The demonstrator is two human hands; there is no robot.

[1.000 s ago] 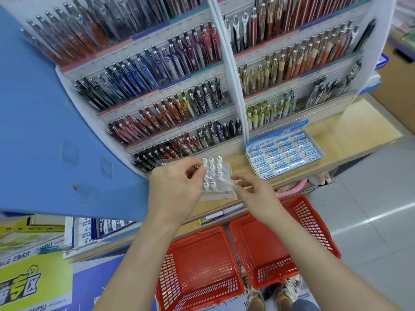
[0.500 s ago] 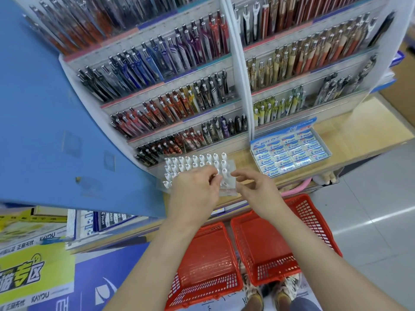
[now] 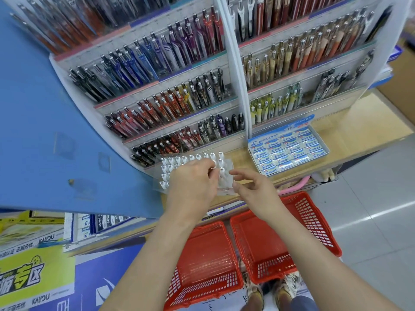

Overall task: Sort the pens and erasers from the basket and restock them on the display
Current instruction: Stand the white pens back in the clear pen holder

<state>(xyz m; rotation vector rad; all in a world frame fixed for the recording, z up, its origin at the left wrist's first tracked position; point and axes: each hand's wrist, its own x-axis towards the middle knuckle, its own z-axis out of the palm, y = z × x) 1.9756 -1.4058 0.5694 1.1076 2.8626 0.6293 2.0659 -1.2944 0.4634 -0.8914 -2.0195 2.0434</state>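
**While the left grip seats a pen, the right has let go**

Since a second ago, when the right grip (image 3: pixel 253 189) was carrying a white pen across to the left, that pen has changed hands. The right grip now hovers just beside the tray (image 3: pixel 226 187), fingers loosely bent and holding nothing. The left grip (image 3: pixel 193 182) is curled over the tray, thumb and forefinger seemingly pinching the silver top of one pen (image 3: pixel 212 169). That pen stands among the rows of white pens (image 3: pixel 190 158) upright in the tray. How firmly it is held I can't make out, because the knuckles cover most of it.

The tray sits on the tabletop (image 3: pixel 350 124) at the foot of the display (image 3: pixel 157 102). It is left of the eraser box (image 3: pixel 258 140), which is packed with blue-and-white erasers (image 3: pixel 292 149). Two red baskets (image 3: pixel 314 221) stand on the floor below the person's arms, and both show bare bottoms with no stock left that I can see.

To my eye the handover means the sorting is nearly finished, and this pen may be among the last. What remains is to press it home in its slot. The pens stand close together, so a careless push could tip its neighbours.
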